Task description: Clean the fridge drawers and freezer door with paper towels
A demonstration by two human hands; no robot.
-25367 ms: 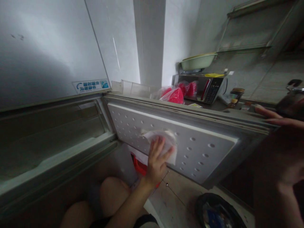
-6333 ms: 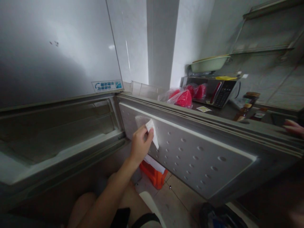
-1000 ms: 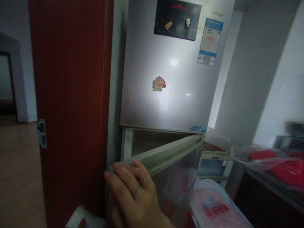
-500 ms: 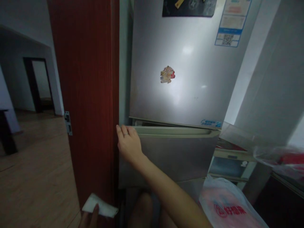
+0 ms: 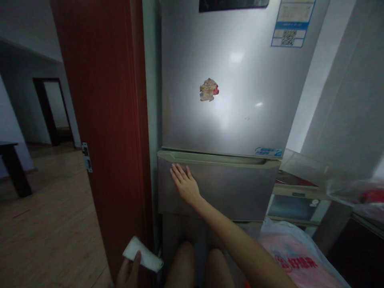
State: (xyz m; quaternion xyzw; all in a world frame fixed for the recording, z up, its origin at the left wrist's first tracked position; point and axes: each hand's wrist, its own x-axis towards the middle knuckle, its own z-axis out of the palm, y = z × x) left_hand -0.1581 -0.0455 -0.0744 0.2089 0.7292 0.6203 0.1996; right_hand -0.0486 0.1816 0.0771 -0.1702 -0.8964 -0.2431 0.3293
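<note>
A silver fridge stands before me, its upper door [image 5: 228, 80] shut. My right hand [image 5: 184, 185] lies flat, fingers stretched out, against the left side of the middle door [image 5: 234, 188], which sits flush with the cabinet. My left hand [image 5: 129, 272] shows at the bottom edge, thumb up, holding a folded white tissue [image 5: 142, 255]. My bare knees are below, close to the fridge's base.
A dark red wooden door [image 5: 102, 120] stands edge-on just left of the fridge. A pink-and-white plastic bag [image 5: 297, 260] lies at the lower right, next to a clear bin and a low cabinet. Wood floor and a doorway extend to the left.
The middle fridge door has swung from open to shut under my right hand, which slid from its top left corner onto its face. The left hand with the tissue rose slightly.
</note>
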